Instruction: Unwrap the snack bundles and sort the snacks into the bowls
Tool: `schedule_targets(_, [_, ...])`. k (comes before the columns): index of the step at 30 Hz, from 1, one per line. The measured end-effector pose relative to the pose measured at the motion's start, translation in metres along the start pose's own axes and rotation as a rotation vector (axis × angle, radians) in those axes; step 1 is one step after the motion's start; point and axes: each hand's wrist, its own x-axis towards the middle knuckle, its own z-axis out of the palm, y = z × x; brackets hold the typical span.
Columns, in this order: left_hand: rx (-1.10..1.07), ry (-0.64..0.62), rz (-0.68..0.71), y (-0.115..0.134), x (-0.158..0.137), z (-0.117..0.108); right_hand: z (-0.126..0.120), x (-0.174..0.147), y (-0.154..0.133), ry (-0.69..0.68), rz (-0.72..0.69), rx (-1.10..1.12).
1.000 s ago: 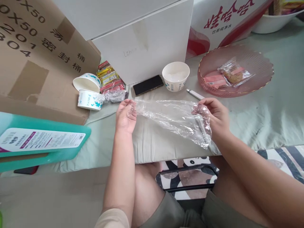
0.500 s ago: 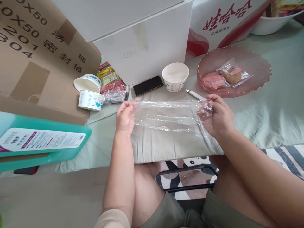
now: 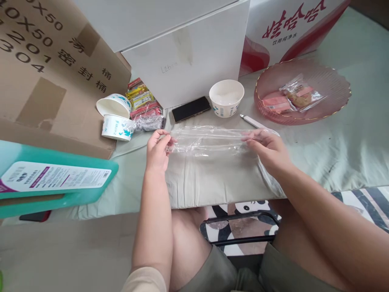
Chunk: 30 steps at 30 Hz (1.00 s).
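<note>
A clear plastic bag (image 3: 209, 140) is stretched sideways above the cloth-covered surface (image 3: 209, 182). My left hand (image 3: 158, 150) pinches its left end between thumb and fingers. At the right end, my right hand (image 3: 269, 150) is closed on the plastic. Just beyond my right hand lies a white pen-like cutter (image 3: 255, 123), partly hidden by that hand. Behind the bag stands a white paper bowl (image 3: 226, 99) with blue leaf prints, upright. A black phone (image 3: 191, 109) rests flat to the left of this bowl.
On the right sits a pink scalloped bowl (image 3: 334, 95) holding wrapped snacks (image 3: 299, 95). Two paper bowls (image 3: 117, 127) and several snack packets (image 3: 141, 101) lie left. Cardboard (image 3: 75, 101) and white boxes (image 3: 209, 48) stand behind. A green jug (image 3: 103, 178) is at front left.
My right hand has shifted left and taken a new hold on the plastic. The bag is now gathered into a narrower strip. My left hand stays nearly in place.
</note>
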Motion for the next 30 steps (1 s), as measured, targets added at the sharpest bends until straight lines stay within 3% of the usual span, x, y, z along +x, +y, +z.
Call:
schedule_targets(4, [-0.122, -0.04, 0.035, -0.001, 0.003, -0.006, 0.002, -0.001, -0.005, 0.003, 0.075, 0.226])
schedule_targets(7, [-0.156, -0.115, -0.096, -0.001, -0.002, -0.003, 0.006, -0.001, -0.008, 0.014, 0.2, 0.336])
schedule_targets(10, [-0.079, -0.278, -0.268, -0.003, -0.008, 0.003, 0.008, 0.0, -0.011, 0.019, 0.293, 0.411])
schedule_targets(12, [0.006, -0.306, -0.292, -0.005, -0.008, 0.006, 0.007, 0.001, -0.013, 0.054, 0.358, 0.445])
schedule_targets(18, [-0.049, -0.145, -0.145, -0.012, 0.001, 0.007, -0.005, 0.004, -0.01, 0.091, 0.39, 0.477])
schedule_targets(25, [-0.114, -0.123, -0.237, -0.009, -0.004, 0.015, -0.002, 0.006, -0.009, 0.097, 0.285, 0.54])
schedule_targets(28, [-0.128, -0.054, -0.271, -0.008, -0.004, 0.02, -0.001, 0.004, -0.009, 0.045, 0.322, 0.602])
schedule_targets(30, [-0.17, 0.024, -0.299, -0.008, -0.003, 0.023, -0.001, 0.003, -0.005, 0.001, 0.284, 0.531])
